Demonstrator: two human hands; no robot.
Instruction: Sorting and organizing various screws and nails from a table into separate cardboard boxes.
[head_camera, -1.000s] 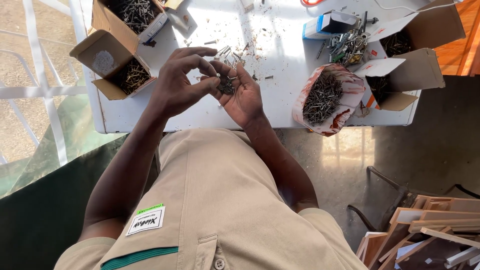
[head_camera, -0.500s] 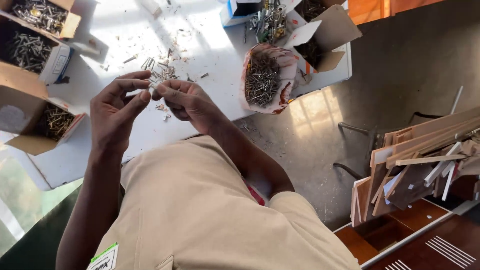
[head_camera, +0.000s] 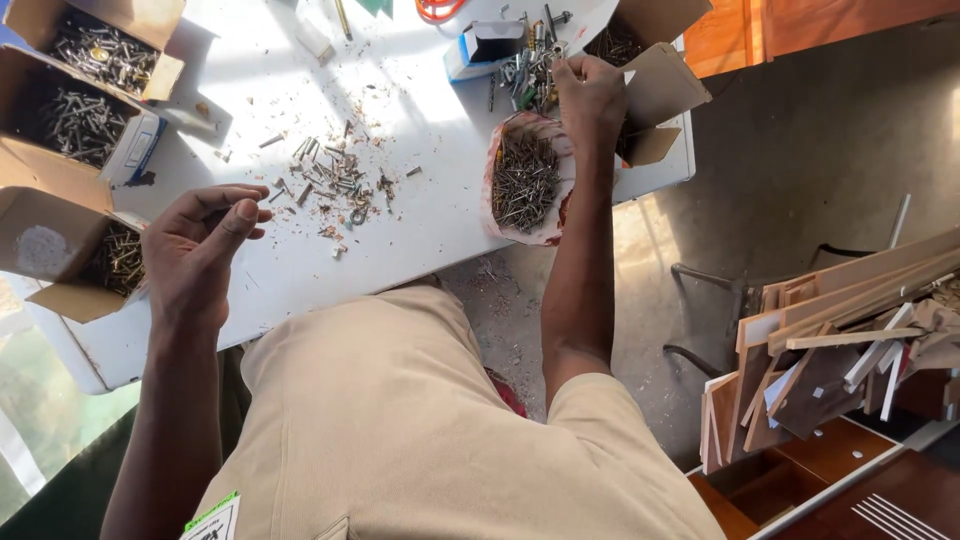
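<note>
Right hand (head_camera: 590, 95) stretched to upper centre of frame, fingers closed over mixed metal fasteners (head_camera: 530, 70) beside torn pink bag of nails (head_camera: 525, 180); left hand (head_camera: 200, 250) loosely curled at left above white table (head_camera: 430, 220), grip unclear, near scattered loose screws (head_camera: 335, 180).

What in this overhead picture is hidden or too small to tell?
- Right hand, head view: fingertips face away; whether they hold anything is hidden.
- Left hand: fingers curled; any small piece between them is too small to tell.
- Loose pieces on the white table: too small to sort by kind.
- Cardboard box: cut off by the left edge.
</note>
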